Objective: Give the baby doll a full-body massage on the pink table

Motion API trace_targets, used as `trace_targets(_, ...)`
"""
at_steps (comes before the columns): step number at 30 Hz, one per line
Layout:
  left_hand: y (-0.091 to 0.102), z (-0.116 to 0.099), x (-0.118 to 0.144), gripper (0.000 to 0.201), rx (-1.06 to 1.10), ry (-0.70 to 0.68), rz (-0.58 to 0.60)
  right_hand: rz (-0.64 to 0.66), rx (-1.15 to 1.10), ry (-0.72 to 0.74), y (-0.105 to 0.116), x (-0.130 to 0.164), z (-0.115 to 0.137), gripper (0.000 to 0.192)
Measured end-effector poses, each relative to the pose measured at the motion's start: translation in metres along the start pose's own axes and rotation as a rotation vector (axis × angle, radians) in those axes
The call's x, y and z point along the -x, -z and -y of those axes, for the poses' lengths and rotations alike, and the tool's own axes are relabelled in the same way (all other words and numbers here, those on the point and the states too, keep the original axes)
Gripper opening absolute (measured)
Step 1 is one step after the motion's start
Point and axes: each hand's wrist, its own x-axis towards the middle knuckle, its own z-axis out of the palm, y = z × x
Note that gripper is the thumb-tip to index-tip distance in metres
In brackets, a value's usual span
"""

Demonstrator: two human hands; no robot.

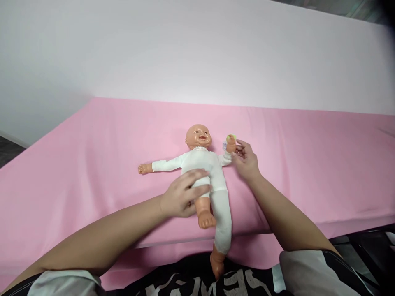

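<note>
Left hand (182,197) flat, fingers spread on doll (205,166); right hand (245,160) pinching doll's hand.

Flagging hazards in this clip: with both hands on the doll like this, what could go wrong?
1. The doll lies with one leg past the edge of the pink sheet; it might slide off.
2. The right hand pinches the doll's hand by a small green thing, which could get knocked away.

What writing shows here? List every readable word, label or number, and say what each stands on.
White block letters on the black garment at the bottom edge: upside down and cut off, not readable.
Small round lilac tag by the plastic baby doll's wrist, near the right hand: too small to read.
Nothing else carries text.
</note>
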Motion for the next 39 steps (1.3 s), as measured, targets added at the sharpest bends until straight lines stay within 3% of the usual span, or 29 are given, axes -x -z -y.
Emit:
trace_targets(4,-0.004,-0.022,0.000,0.037,0.022,-0.111,0.120,-0.126,0.084,-0.252,0.015,-0.012,-0.018,0.076)
trace_targets(7,-0.005,-0.030,0.001,0.036,-0.002,-0.151,0.196,-0.042,0.231,-0.400,0.024,-0.018,-0.028,0.071)
trace_targets(9,-0.006,-0.029,0.001,0.035,-0.019,-0.138,0.196,0.047,0.304,-0.449,0.027,-0.020,-0.031,0.066)
trace_targets(11,-0.007,-0.024,0.002,0.033,-0.037,-0.107,0.175,0.053,0.315,-0.457,0.027,-0.020,-0.031,0.066)
trace_targets(15,-0.007,-0.013,0.002,0.029,-0.060,-0.027,0.110,-0.074,0.145,-0.348,0.020,-0.015,-0.022,0.072)
trace_targets(18,-0.006,-0.007,0.002,0.030,-0.088,0.023,0.087,-0.066,0.069,-0.182,0.010,-0.006,-0.007,0.066)
trace_targets(23,-0.006,-0.006,-0.001,0.035,-0.162,-0.025,0.126,0.209,0.212,0.181,-0.008,0.010,0.019,0.047)
trace_targets(26,-0.007,-0.008,-0.001,0.032,-0.176,-0.073,0.186,0.349,0.235,0.312,-0.015,0.014,0.024,0.043)
trace_targets(35,-0.010,-0.015,-0.001,0.019,-0.320,-0.117,0.262,0.321,0.231,0.372,-0.019,0.015,0.020,0.043)
trace_targets(39,-0.009,-0.014,0.000,0.023,-0.278,-0.102,0.257,0.281,0.244,0.265,-0.016,0.015,0.023,0.045)
